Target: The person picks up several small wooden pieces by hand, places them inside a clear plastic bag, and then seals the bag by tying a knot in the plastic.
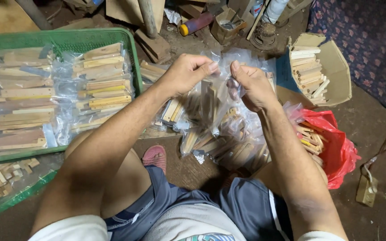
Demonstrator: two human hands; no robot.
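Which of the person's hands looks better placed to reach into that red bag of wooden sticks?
Probably the right hand. The red bag lies beside the right forearm, while the left hand is across the body, nearer the green crate. Both hands pinch the top of a clear plastic bag, so one must let go.

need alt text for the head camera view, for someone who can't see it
Seen from above, a seated person's left hand and right hand pinch the top of a clear plastic bag holding wooden pieces. A green crate of bagged wood sits left, a cardboard box and red bag right.
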